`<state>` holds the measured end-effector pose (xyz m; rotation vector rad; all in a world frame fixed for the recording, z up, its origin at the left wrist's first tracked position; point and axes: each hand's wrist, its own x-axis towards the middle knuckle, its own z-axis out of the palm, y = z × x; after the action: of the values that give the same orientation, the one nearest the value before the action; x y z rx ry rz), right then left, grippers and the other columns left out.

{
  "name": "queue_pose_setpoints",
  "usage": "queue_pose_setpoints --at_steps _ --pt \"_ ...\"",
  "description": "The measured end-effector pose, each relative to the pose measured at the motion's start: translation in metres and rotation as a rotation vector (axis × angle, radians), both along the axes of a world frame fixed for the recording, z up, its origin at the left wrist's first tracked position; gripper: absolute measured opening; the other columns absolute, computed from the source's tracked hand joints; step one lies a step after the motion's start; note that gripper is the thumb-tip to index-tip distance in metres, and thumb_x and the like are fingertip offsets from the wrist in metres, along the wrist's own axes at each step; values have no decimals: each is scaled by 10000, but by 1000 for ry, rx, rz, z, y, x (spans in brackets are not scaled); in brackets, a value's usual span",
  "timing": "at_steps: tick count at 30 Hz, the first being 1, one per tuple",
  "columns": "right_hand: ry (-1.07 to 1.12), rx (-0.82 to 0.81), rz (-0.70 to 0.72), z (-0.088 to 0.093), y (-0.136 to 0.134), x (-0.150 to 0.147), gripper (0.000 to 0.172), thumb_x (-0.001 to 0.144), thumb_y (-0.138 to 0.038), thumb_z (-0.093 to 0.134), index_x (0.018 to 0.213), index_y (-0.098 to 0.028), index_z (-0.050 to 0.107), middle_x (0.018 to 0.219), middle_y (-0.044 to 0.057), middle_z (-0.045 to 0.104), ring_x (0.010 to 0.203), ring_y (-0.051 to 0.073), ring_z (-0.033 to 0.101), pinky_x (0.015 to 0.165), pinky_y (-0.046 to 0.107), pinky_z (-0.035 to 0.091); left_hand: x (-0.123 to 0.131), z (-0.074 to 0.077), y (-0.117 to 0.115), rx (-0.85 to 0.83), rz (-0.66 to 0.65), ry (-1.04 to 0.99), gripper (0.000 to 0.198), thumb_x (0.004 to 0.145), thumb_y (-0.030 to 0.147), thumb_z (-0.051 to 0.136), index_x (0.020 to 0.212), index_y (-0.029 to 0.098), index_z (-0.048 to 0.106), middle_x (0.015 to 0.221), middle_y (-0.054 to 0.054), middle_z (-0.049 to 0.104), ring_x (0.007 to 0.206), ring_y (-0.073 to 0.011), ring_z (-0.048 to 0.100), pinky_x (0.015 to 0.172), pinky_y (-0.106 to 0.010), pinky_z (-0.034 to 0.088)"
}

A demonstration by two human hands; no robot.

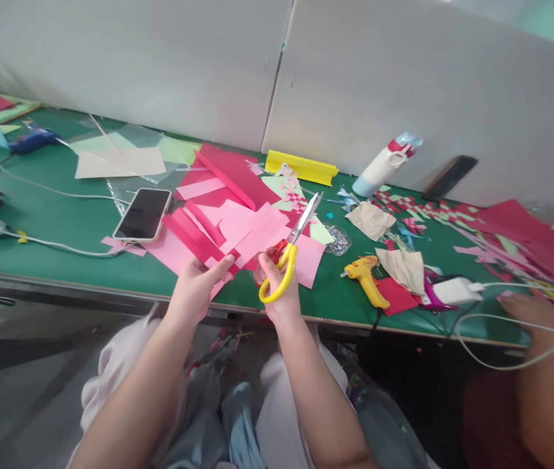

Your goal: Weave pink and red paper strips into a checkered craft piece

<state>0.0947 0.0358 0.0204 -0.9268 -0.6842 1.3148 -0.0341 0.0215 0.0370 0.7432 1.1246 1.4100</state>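
My right hand [281, 290] is closed through the yellow handles of a pair of scissors [291, 246], whose steel blades point up and away over the table. My left hand [199, 285] pinches the near edge of a pink paper sheet [252, 234] at the table's front edge. That sheet lies among a heap of light pink and dark pink paper pieces [208, 221]. A smartphone [143, 214] with a dark screen lies face up just left of the heap.
The green table [62, 221] also carries a yellow glue gun [367, 279], a white charger with cables [453, 290], a white bottle on its side [379, 170], a yellow folded strip [300, 167] and woven paper scraps [423, 212]. Another person's hand [536, 312] rests at the right edge. White panels stand behind.
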Motion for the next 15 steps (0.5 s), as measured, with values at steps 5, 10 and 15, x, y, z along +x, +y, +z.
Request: queue_pose_setpoints --at_steps 5,10,15 --pt "31 -5 145 1 4 15 334 707 -433 711 859 -209 515 610 -67 482 439 47 327 432 208 240 -14 0 7 107 261 203 219 671 342 797 681 145 702 618 -25 685 609 -141 633 601 -246 495" --pt "-87 42 646 -4 -9 30 368 769 -491 670 958 -188 577 703 -31 489 502 58 350 474 220 245 -24 -3 14 119 335 195 229 670 343 787 626 154 666 541 -3 642 527 -131 593 543 -245 454" --pt "-233 8 845 -10 -20 36 349 817 -476 648 996 -184 586 705 -41 408 551 69 307 500 222 225 -26 2 13 153 349 159 201 642 309 805 669 150 685 578 1 651 567 -133 605 584 -247 467"
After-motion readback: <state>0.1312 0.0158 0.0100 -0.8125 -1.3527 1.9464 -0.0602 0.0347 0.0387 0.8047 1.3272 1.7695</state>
